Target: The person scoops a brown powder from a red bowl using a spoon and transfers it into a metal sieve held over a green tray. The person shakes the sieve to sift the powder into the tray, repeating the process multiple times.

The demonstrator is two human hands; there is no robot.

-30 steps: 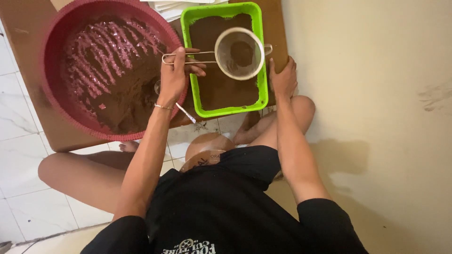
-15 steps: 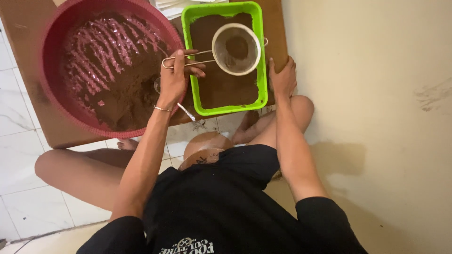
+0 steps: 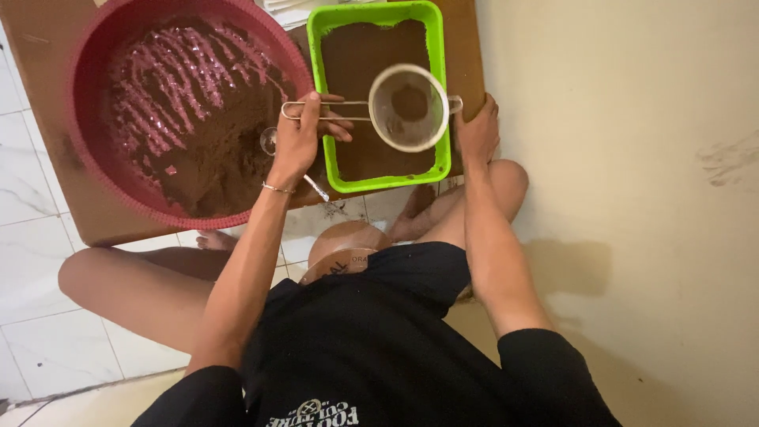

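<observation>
White marble floor tiles (image 3: 32,237) and a cream wall (image 3: 632,198) surround a low brown bench (image 3: 47,103), at which a person in a black shirt is seated on the floor.

1. Sieve. A round metal mesh sieve (image 3: 409,107) with a wire handle is held level over the green rectangular tray (image 3: 385,181). A small heap of brown powder is seen in the mesh. The far lug of the sieve lies at the right rim of the tray.

2. Left hand. The left hand (image 3: 304,136) is placed between the basin and the tray. Its fingers (image 3: 336,126) are closed around the wire handle of the sieve. A thin bracelet is worn at the wrist.

3. Right hand. The right hand (image 3: 478,130) is set against the right outer wall of the tray, just beside the sieve lug. Its fingers are curled over the tray edge; how firmly the edge is gripped cannot be told.

4. Tray. A smooth layer of brown powder is contained in the tray, directly beneath the sieve.

5. Basin. A large red round basin (image 3: 87,150) is positioned at the left of the tray, touching or nearly touching it. Brown powder is piled in its lower half, and its ribbed wall is streaked with powder. A metal spoon (image 3: 273,142) is lodged at the basin rim beneath the left wrist.
</observation>
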